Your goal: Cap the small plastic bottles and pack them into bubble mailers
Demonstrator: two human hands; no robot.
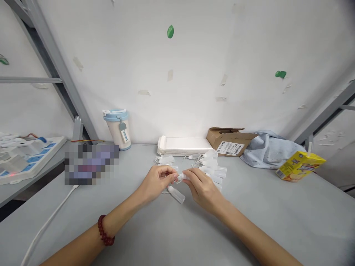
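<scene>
A small translucent plastic dropper bottle (184,177) is held between my hands, above the table. My right hand (204,189) is closed around its body and covers most of it. At its nozzle end my left hand (158,181) pinches the small cap, whose thin strap (179,180) loops between the fingers; the cap itself is mostly hidden. Just below my hands a single dropper bottle (176,194) lies on its side. Several more bottles are piled beyond my right hand (210,162), and a few others (165,159) lie behind my left hand.
Against the wall stand a tumbler (118,131), a stack of white flat packs (184,144) and an opened cardboard box (231,142). Rightward are a bluish cloth (266,147) and a yellow drink carton (301,166). Leftward are a pixelated object (91,164), its white cable (52,218) and a power strip (41,159).
</scene>
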